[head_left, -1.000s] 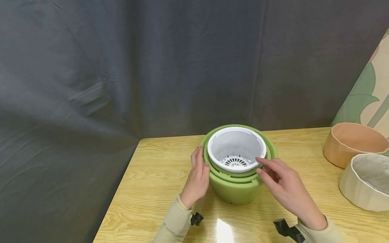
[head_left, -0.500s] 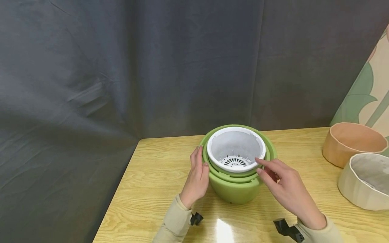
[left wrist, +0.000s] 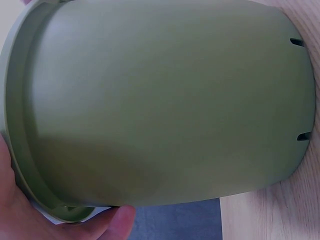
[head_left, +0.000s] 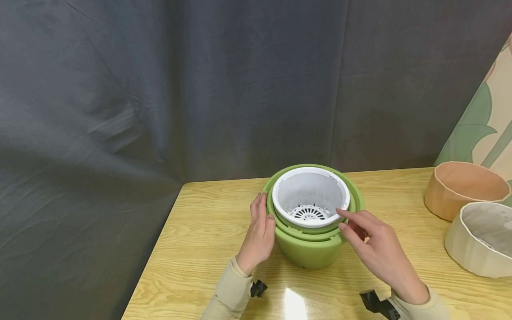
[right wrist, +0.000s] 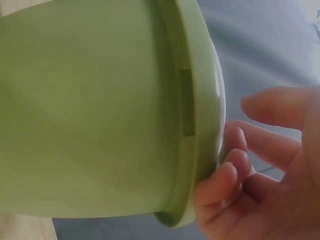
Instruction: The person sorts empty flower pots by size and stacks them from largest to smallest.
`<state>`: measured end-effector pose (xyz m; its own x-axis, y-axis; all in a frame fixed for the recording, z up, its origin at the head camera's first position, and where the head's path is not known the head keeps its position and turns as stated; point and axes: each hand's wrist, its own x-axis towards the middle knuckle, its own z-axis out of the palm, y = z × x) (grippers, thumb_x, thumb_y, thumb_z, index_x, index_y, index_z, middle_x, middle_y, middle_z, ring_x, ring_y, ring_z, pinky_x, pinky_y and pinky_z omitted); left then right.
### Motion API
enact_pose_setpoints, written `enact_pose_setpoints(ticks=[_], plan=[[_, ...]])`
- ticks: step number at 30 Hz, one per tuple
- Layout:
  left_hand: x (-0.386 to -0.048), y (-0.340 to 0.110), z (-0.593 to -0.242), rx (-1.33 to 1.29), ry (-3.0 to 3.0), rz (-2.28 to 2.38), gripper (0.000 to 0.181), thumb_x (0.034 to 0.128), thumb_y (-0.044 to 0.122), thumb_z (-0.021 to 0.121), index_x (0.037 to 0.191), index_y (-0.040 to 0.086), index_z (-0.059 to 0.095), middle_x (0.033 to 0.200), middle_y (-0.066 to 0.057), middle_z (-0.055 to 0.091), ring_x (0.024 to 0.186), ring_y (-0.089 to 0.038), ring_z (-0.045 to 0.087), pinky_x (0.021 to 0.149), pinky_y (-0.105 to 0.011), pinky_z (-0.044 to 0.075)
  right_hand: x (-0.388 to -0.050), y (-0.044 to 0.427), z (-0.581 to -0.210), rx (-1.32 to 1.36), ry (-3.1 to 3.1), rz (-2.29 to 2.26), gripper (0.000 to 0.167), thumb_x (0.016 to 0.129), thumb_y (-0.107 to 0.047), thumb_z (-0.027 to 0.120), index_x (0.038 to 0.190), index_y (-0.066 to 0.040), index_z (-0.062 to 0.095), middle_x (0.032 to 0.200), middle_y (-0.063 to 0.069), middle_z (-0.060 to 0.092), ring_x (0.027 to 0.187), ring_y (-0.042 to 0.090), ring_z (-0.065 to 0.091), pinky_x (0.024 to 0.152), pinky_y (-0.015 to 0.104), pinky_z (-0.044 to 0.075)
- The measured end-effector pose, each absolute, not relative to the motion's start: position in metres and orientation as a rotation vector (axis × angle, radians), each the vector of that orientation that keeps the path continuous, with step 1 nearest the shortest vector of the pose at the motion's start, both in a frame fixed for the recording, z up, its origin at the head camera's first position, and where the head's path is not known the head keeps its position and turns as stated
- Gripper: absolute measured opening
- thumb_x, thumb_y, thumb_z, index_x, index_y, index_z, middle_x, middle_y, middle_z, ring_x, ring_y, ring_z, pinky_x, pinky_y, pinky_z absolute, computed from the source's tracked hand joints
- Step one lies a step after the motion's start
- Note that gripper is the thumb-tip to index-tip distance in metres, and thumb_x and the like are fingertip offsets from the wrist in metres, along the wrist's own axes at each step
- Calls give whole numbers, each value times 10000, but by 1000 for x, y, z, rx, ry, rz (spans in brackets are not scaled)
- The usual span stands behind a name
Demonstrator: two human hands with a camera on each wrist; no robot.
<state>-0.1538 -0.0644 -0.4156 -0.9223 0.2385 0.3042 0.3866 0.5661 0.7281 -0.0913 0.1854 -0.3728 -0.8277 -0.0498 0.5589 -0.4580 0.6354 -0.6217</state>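
Observation:
A stack of nested flower pots stands on the table: a large green flower pot [head_left: 312,255] outside, a green rim inside it, and a white pot [head_left: 310,189] with a slotted bottom innermost. My left hand [head_left: 259,235] holds the large pot's rim at the left; the left wrist view shows a fingertip beneath that rim. At the right side, my right hand [head_left: 378,246] touches the white pot's edge with its index finger. In the right wrist view its thumb [right wrist: 275,105] is apart from the pots, while the other bent fingers [right wrist: 217,182] rest against the green rim.
An orange fabric-like basket [head_left: 444,195] and a cream one [head_left: 464,249] stand at the right of the wooden table [head_left: 208,222]. Behind it hangs a dark grey curtain [head_left: 260,89]. A patterned wall [head_left: 476,120] shows at the far right.

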Motion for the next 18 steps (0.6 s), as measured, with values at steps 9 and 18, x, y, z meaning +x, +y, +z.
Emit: enact_pose_setpoints(ticks=[9,18], plan=[[-154,-64,-416,-533,-2620,-1281,572,1032,177,284,1551,48,81,1598,-134,95,1412,-326,325,1155,-454,315,-91,187,-375,400,-2339,1117,319,835,-12,707,1135,-121,713,770,-116,531,644,-9,453,540,126,365],[-153,-64,-417,-541,-2617,-1274,572,1033,173,286,1551,46,80,1598,-157,90,1410,-343,326,1146,-462,325,-89,188,-377,391,-2333,1139,325,836,0,699,1140,-113,709,777,-113,540,643,-7,470,548,120,381]])
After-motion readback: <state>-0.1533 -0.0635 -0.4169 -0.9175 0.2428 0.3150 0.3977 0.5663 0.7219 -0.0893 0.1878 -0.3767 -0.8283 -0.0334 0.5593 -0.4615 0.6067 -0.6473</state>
